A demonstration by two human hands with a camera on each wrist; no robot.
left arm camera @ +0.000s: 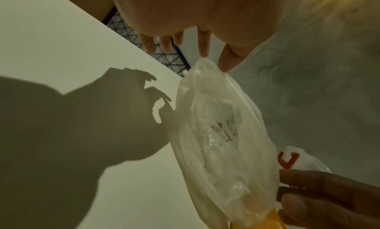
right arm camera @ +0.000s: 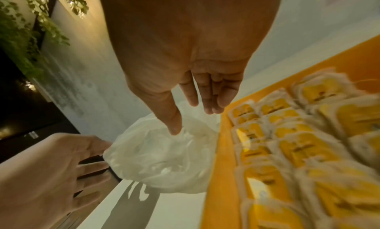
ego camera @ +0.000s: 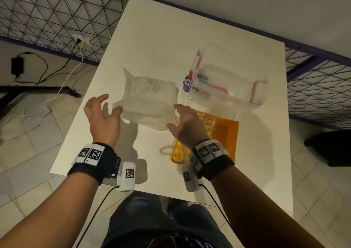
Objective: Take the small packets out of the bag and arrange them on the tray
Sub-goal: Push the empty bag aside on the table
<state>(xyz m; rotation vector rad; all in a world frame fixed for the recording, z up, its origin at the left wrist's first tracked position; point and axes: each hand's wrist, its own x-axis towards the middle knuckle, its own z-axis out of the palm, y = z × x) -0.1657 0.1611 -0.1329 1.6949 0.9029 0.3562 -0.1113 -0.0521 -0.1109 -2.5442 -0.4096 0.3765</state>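
A crumpled translucent white bag [ego camera: 150, 101] lies on the white table between my hands. My left hand [ego camera: 109, 104] hovers at its left edge with spread fingers and grips nothing; in the left wrist view my left hand [left arm camera: 213, 61] has thumb and forefinger just at the bag [left arm camera: 216, 135] top. My right hand [ego camera: 173, 115] is at the bag's right edge, fingers straight. In the right wrist view my right hand [right arm camera: 192, 122] has its thumb tip at the bag [right arm camera: 164, 159]. Several yellow-and-white packets [right arm camera: 298, 143] lie in rows on the orange tray [ego camera: 230, 133].
A clear lidded plastic box [ego camera: 226, 82] with red clips stands behind the tray. The table's [ego camera: 161, 38] far half is bare. Its near edge [ego camera: 117, 185] is close to my wrists. Cables and a wire fence lie off the table to the left.
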